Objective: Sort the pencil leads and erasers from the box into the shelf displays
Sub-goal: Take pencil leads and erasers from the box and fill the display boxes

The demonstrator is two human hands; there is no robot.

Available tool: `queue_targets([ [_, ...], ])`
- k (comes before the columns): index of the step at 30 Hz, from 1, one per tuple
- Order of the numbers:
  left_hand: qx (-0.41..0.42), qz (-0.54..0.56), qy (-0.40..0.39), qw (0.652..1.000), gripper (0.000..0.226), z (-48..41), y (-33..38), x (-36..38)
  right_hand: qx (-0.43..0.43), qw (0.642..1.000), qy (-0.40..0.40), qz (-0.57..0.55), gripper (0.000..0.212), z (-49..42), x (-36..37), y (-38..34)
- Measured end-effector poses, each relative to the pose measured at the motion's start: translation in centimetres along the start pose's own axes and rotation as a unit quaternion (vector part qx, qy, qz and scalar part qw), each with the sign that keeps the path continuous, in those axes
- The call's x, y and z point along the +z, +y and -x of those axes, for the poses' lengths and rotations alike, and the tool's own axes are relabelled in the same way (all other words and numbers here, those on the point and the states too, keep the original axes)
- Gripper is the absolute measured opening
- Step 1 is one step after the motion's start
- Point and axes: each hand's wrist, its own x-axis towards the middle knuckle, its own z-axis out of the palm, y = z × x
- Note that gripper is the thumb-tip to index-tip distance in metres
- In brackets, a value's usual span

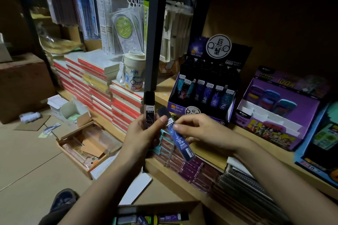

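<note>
My left hand [144, 133] grips an upright dark lead case [149, 110] in front of the shelf post. My right hand [201, 129] pinches a blue lead case [180, 139] that tilts down to the right; its dark cap end touches my left thumb. Behind the hands, the purple lead display [201, 95] on the shelf holds several lead cases in rows. To its right stands a purple eraser display [278, 113] with a few erasers at the back and white dividers. The cardboard box [161, 213] at the bottom edge holds more lead cases.
A dark metal post [155, 33] rises right behind my left hand. Stacked red-edged notebooks [102, 87] and a white cup [132, 73] sit to the left. An open wooden tray [86, 144] lies on the floor. My shoe [64, 199] shows at the lower left.
</note>
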Motion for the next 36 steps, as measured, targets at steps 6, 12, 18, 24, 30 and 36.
queue_targets([
  [6,0.010,-0.009,0.000,1.000,0.031,-1.2,0.0,1.1,-0.016,0.998,0.062,0.014,0.004,-0.5,-1.6,-0.6],
  [12,0.009,-0.043,0.049,0.998,0.026,-4.0,0.4,0.7,-0.096,0.928,0.345,-0.102,0.012,-1.0,-6.0,-1.5],
  [18,-0.006,-0.060,0.086,0.994,0.020,-5.9,-0.7,0.5,-0.116,0.897,0.426,-0.009,0.021,-3.4,-5.9,0.1],
  [24,0.032,-0.098,0.046,0.994,0.016,-6.6,-1.0,1.1,-0.129,0.899,0.418,0.023,0.025,-5.0,-5.8,0.8],
  [30,0.031,-0.107,0.028,0.993,0.017,-6.6,-1.2,1.0,-0.123,0.894,0.429,0.045,0.019,-5.9,-5.1,0.5],
  [36,0.028,-0.101,0.024,0.994,0.012,-6.5,-1.1,0.8,-0.072,0.899,0.422,0.093,0.009,-6.6,-4.5,1.3],
])
